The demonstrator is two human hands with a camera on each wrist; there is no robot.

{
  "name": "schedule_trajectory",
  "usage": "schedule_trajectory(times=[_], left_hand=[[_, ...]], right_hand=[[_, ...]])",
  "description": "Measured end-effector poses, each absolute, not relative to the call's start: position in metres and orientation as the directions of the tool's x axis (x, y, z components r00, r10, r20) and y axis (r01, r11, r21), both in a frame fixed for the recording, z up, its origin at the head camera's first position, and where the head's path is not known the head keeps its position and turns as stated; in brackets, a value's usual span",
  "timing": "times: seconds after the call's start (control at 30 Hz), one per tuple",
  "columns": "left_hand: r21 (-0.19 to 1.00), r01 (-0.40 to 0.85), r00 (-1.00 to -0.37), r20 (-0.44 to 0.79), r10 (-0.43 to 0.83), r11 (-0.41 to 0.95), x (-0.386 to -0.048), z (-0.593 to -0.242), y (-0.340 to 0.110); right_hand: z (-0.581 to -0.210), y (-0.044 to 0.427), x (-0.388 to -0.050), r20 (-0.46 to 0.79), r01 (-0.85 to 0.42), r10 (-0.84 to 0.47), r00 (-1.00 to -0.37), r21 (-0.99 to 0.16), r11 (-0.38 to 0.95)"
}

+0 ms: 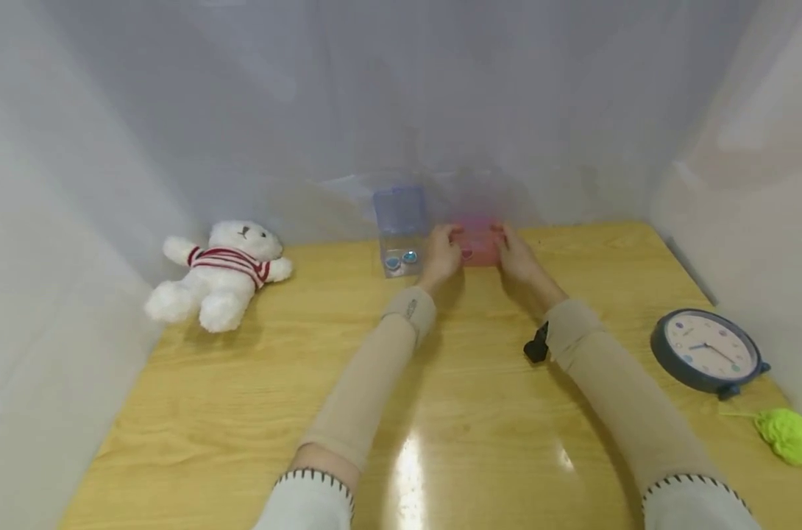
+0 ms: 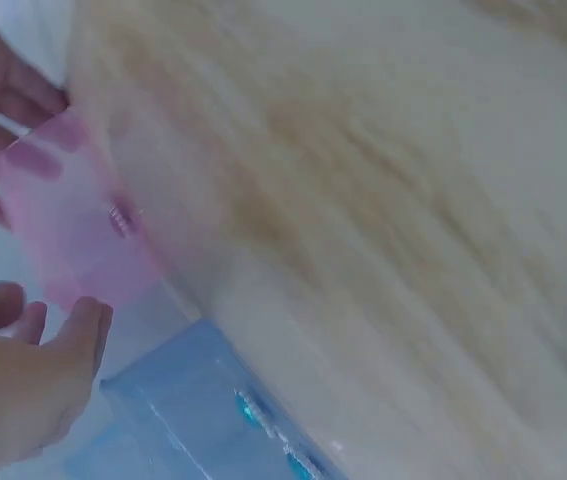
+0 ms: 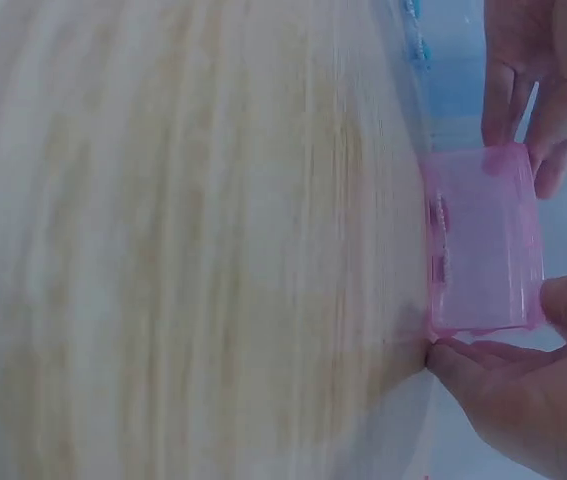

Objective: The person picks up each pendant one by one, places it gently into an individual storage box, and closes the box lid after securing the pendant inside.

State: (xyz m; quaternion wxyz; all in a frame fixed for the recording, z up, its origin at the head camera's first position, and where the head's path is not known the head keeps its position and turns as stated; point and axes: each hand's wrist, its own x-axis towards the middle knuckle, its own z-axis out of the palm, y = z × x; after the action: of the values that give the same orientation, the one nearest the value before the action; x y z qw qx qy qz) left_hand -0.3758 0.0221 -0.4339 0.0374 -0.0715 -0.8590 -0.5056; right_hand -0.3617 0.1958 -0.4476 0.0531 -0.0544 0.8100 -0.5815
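Note:
A see-through pink plastic box (image 1: pixel 482 246) stands at the table's back edge between both hands, with a small dark-pink item (image 1: pixel 467 254) inside. My left hand (image 1: pixel 443 254) holds its left side, its fingertips around the box's edge in the right wrist view. On the opposite side, my right hand (image 3: pixel 538 385) grips the box by its end, thumb and fingers at its corners. Just left of the left hand stands a see-through blue box (image 1: pixel 401 213), lid raised, with two shiny blue round pieces (image 1: pixel 410 256) in it.
A white teddy bear (image 1: pixel 222 272) in a striped top lies at the back left. At the right are a dark-rimmed clock (image 1: pixel 708 346) and a yellow-green fluffy ball (image 1: pixel 790 436). A grey sheet (image 1: pixel 401 96) rises behind the wooden table (image 1: pixel 242 427).

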Motion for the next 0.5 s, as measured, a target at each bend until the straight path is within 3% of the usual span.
schedule_trajectory(times=[0.13, 0.23, 0.33, 0.5], left_hand=[[0.913, 0.139, -0.989, 0.106, 0.106, 0.385, -0.375, -0.421, 0.01], [0.928, 0.187, -0.982, 0.164, 0.099, 0.323, -0.379, -0.4, -0.008], [0.936, 0.219, -0.975, 0.217, 0.036, 0.274, -0.386, -0.382, -0.03], [0.96, 0.153, -0.984, 0.169, -0.051, 0.236, -0.392, -0.374, -0.06]], right_hand=[[-0.445, 0.199, -0.366, 0.05, -0.087, -0.096, -0.994, -0.895, 0.437], [-0.428, 0.198, -0.371, 0.182, -0.169, -0.021, -0.983, -0.857, 0.488], [-0.407, 0.19, -0.378, 0.27, -0.226, 0.031, -0.962, -0.858, 0.462], [-0.386, 0.161, -0.387, 0.183, -0.165, 0.007, -0.983, -0.9, 0.403]])
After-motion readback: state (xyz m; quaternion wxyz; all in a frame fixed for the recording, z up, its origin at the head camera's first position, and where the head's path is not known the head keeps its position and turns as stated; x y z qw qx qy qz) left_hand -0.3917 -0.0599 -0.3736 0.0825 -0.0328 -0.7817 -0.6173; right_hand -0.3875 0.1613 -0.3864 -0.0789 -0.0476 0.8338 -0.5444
